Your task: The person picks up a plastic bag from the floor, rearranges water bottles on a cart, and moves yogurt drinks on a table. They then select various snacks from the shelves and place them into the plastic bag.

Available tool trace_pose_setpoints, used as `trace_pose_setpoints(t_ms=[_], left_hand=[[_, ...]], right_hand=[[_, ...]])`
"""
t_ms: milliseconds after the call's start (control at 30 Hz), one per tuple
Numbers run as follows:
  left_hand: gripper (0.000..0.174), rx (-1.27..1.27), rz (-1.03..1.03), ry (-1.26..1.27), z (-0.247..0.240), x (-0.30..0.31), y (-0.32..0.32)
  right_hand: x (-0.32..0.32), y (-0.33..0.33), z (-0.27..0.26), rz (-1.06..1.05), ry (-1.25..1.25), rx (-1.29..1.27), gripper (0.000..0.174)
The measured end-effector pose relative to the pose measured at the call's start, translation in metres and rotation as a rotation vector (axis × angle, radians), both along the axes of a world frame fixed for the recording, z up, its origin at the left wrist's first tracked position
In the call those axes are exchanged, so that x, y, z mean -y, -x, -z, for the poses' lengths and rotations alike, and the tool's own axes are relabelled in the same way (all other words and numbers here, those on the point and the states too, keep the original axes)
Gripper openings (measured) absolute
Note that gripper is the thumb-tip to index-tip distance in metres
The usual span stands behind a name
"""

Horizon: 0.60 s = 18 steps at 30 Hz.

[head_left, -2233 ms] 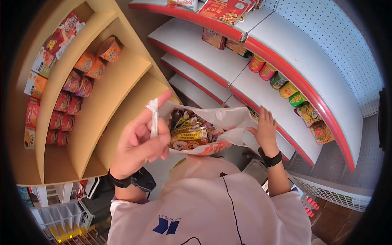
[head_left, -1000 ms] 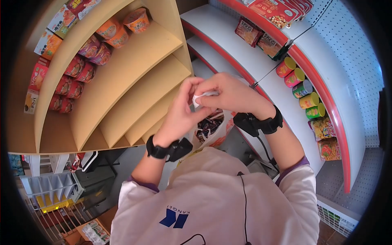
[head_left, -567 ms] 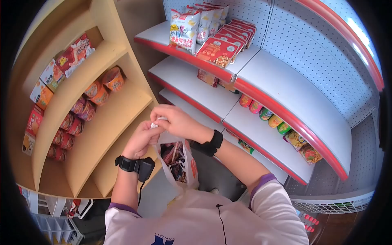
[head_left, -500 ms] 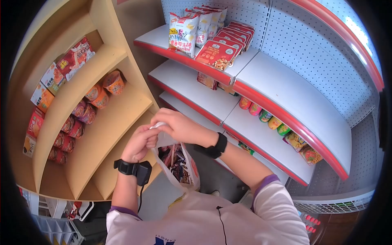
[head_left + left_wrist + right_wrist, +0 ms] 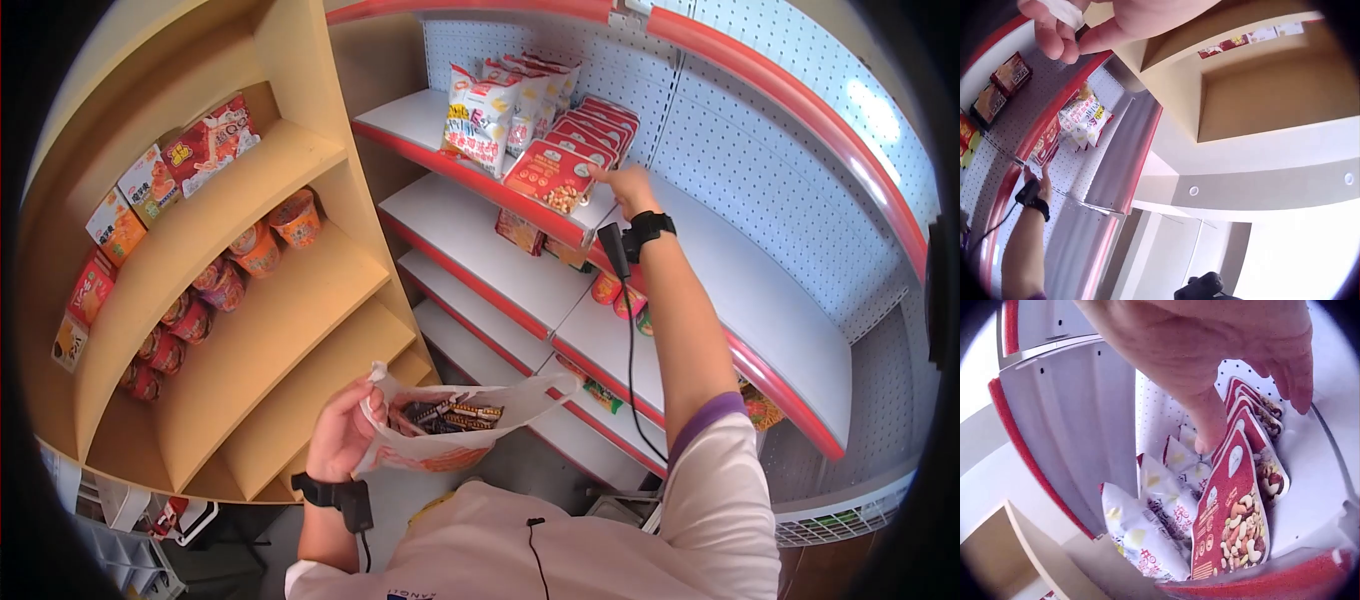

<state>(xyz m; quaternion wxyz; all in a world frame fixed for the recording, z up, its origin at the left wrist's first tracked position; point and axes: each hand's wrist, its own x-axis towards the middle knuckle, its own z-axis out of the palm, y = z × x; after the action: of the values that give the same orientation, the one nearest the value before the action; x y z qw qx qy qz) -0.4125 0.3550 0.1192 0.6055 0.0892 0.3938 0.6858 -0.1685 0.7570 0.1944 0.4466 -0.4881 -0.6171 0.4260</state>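
My left hand grips one handle of a white plastic bag, which hangs open low in the head view. Inside lie several dark-wrapped snacks. The left wrist view shows a white strip of the bag between the curled fingers. My right hand reaches to a row of red nut packs on the upper shelf. In the right wrist view, its thumb and fingers are spread apart over the packs, thumb on the side toward the white snack bags.
White shelves with red edges hold boxes, cans and noodle packs lower down. At the left stands a wooden shelf with noodle cups and snack boxes. A white mesh basket is at lower right.
My right hand has let go of the bag and moved up and right to the nut packs. The left hand keeps the bag, whose mouth now spreads wider, and sits lower.
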Motion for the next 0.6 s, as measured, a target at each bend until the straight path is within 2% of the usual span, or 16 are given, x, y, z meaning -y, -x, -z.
trace_pose_setpoints(t_ms=[67, 133, 233, 333, 467, 500, 600], left_hand=[[0.011, 0.019, 0.024, -0.076, 0.011, 0.005, 0.002], [0.014, -0.016, -0.026, -0.030, 0.014, 0.008, 0.000], [0.016, 0.027, -0.027, -0.016, 0.022, 0.012, 0.002], [0.021, 0.047, -0.024, -0.024, 0.035, 0.015, 0.005], [0.021, 0.013, 0.004, 0.021, 0.049, 0.013, 0.007], [0.021, 0.029, 0.025, 0.034, 0.053, 0.013, 0.008], [0.022, 0.085, 0.002, 0.024, 0.046, 0.007, 0.007]], right_hand=[[-0.011, 0.009, 0.009, 0.048, 0.025, -0.014, 0.063], [-0.026, 0.022, 0.022, 0.091, 0.057, -0.032, 0.058], [-0.038, 0.040, 0.026, 0.207, 0.102, -0.241, 0.045], [-0.042, 0.045, 0.027, 0.223, 0.175, -0.268, 0.045], [-0.086, 0.043, 0.061, 0.217, 0.068, -0.362, 0.032], [-0.056, 0.045, 0.043, 0.212, 0.068, -0.443, 0.026], [-0.065, 0.036, 0.044, 0.261, 0.135, -0.558, 0.023]])
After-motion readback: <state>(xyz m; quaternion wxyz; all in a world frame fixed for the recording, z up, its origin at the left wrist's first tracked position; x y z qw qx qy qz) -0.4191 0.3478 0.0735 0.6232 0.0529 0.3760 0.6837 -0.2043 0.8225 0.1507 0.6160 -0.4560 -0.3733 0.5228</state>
